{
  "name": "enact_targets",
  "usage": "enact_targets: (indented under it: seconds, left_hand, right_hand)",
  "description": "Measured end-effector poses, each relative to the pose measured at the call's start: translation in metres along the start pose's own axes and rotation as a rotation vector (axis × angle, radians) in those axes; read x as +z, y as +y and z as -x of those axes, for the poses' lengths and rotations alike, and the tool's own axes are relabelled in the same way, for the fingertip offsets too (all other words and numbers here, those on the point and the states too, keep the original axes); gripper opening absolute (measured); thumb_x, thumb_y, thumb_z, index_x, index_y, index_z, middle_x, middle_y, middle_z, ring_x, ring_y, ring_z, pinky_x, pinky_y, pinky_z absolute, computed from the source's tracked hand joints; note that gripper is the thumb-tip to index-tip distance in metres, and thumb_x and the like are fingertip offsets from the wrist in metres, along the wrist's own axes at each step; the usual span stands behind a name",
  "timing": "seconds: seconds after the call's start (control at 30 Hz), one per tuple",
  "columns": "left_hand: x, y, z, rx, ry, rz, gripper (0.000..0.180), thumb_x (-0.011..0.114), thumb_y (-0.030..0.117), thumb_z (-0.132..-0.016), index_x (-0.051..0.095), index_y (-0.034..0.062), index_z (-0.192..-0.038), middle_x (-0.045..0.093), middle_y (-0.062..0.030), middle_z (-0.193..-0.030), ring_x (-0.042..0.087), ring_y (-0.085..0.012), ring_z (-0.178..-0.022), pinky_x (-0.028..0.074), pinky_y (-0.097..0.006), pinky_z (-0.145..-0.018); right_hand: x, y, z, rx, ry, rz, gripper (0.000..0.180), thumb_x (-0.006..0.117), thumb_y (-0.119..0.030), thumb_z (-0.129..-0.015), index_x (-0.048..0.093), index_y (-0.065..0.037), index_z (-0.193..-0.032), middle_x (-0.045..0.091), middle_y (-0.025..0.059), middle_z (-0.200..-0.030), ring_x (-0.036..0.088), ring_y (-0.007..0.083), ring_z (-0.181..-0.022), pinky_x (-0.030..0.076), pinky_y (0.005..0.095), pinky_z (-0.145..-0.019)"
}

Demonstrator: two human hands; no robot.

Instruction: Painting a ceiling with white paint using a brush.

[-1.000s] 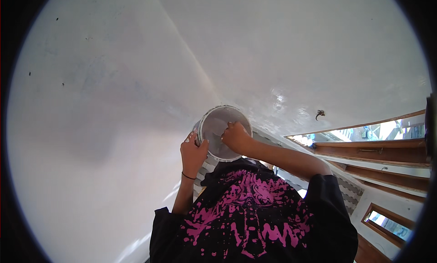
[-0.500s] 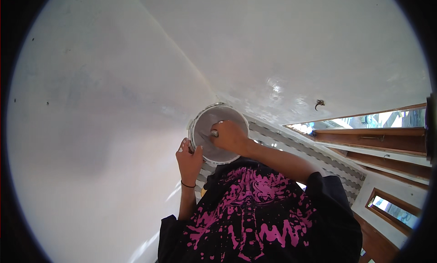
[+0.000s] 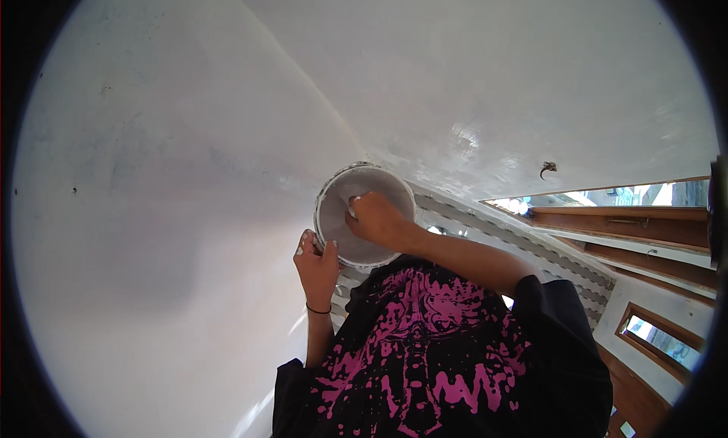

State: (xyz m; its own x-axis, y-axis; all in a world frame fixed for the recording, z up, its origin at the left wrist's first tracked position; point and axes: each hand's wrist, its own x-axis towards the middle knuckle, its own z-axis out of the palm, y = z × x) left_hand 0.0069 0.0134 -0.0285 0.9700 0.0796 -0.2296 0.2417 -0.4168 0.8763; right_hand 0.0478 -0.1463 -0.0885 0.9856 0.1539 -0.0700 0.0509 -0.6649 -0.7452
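A round bucket with a pale, smeared rim and a grey-white inside is right in front of my body. My left hand grips its near-left rim, with white smears on the fingertips. Down inside the bucket, my right hand is closed, knuckles up, with whitish spots on its fingers. Whatever it holds is hidden beneath the hand. The forearm crosses over the bucket's right rim.
White walls meet in a corner just beyond the bucket. A small dark hook-like fitting sticks out of the right wall. Further right are wood-framed windows. Below is a floor with grey-and-white bands.
My right hand has shifted slightly left and away from me inside the bucket. The left hand keeps its place at the rim. The whole view has turned a little.
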Motion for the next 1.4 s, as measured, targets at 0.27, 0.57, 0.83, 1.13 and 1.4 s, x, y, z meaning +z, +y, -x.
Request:
enact_targets:
  seconds: [0.27, 0.57, 0.83, 1.13, 1.4]
  left_hand:
    - [0.001, -0.013, -0.007, -0.063, 0.019, 0.006, 0.028, 0.064, 0.008, -0.083, 0.055, -0.0088, -0.103, 0.057, -0.0074, -0.062, 0.060, -0.0127, -0.049, 0.051, -0.029, -0.044]
    - [0.010, -0.016, -0.015, -0.084, 0.089, 0.088, 0.027, 0.066, 0.011, -0.080, 0.057, -0.0077, -0.098, 0.061, -0.0116, -0.061, 0.061, -0.0170, -0.046, 0.049, -0.032, -0.045]
    - [0.014, -0.018, -0.021, -0.071, 0.096, 0.104, 0.033, 0.067, 0.016, -0.080, 0.060, -0.0090, -0.101, 0.063, -0.0139, -0.064, 0.063, -0.0197, -0.048, 0.050, -0.033, -0.047]
    - [0.026, -0.029, -0.019, -0.067, 0.127, 0.099, 0.038, 0.066, 0.015, -0.081, 0.060, -0.0101, -0.109, 0.064, -0.0143, -0.065, 0.064, -0.0205, -0.047, 0.054, -0.032, -0.047]
    - [0.031, -0.042, -0.018, -0.050, 0.173, 0.175, 0.023, 0.065, 0.011, -0.081, 0.058, -0.0074, -0.093, 0.062, -0.0134, -0.065, 0.064, -0.0199, -0.047, 0.051, -0.031, -0.043]
  right_hand:
    - [-0.029, 0.000, -0.003, 0.107, -0.163, -0.418, 0.028, 0.068, -0.026, -0.090, 0.072, 0.002, -0.089, 0.068, 0.0103, -0.067, 0.067, 0.0178, -0.060, 0.052, 0.0309, -0.054]
    - [-0.131, 0.037, 0.021, 0.297, -0.045, -0.930, 0.021, 0.061, -0.016, -0.096, 0.071, 0.002, -0.100, 0.067, 0.0070, -0.073, 0.061, 0.0102, -0.061, 0.043, 0.0227, -0.049]
    - [-0.108, 0.026, 0.008, -0.355, 0.049, -0.235, 0.016, 0.066, -0.014, -0.093, 0.073, -0.001, -0.099, 0.069, 0.0068, -0.076, 0.062, 0.0124, -0.064, 0.047, 0.0255, -0.057]
    - [-0.094, 0.029, -0.001, -0.255, -0.047, -0.280, 0.018, 0.069, -0.015, -0.089, 0.072, 0.000, -0.099, 0.073, 0.0153, -0.091, 0.072, 0.0246, -0.081, 0.055, 0.0322, -0.074]
    - [-0.078, 0.059, -0.013, -0.192, -0.087, -0.494, 0.016, 0.065, -0.011, -0.092, 0.073, 0.003, -0.096, 0.070, 0.0074, -0.077, 0.063, 0.0104, -0.064, 0.051, 0.0250, -0.059]
